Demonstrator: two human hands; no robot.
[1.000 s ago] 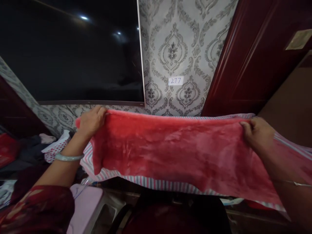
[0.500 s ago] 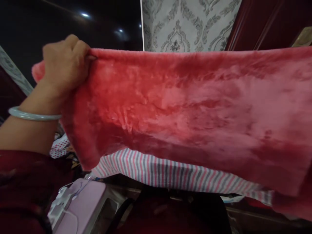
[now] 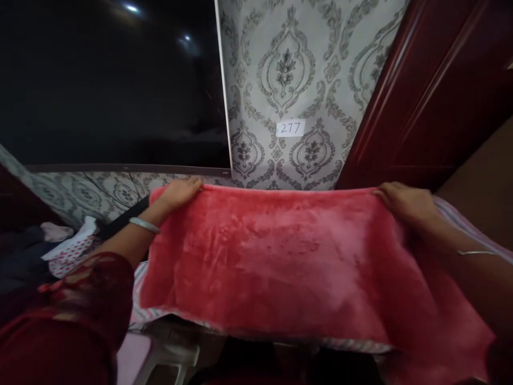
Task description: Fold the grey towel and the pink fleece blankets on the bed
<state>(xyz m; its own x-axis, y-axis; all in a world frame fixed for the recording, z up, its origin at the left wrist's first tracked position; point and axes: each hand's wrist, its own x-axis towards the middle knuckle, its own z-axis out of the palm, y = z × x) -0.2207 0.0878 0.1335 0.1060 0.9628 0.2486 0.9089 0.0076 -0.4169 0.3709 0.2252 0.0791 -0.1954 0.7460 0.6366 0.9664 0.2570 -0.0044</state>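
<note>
A plush red-pink blanket is stretched between my two hands, its upper edge nearly level. My left hand is closed on that edge near the left corner, a pale bangle above the wrist. Toward the right end, my right hand grips the same edge, with a thin bangle on that arm. More of the blanket hangs down past my right forearm. Under its lower edge shows a striped cloth in white, pink and grey.
A large dark television is on the patterned wall ahead. A paper label reading 277 is stuck beside it. A dark red door stands at right. Polka-dot cloth lies at left. A pink-topped stool is low in front.
The blanket and my left hand are lower in view and look farther away. My right hand has come into view on the blanket's edge. More of the wall shows.
</note>
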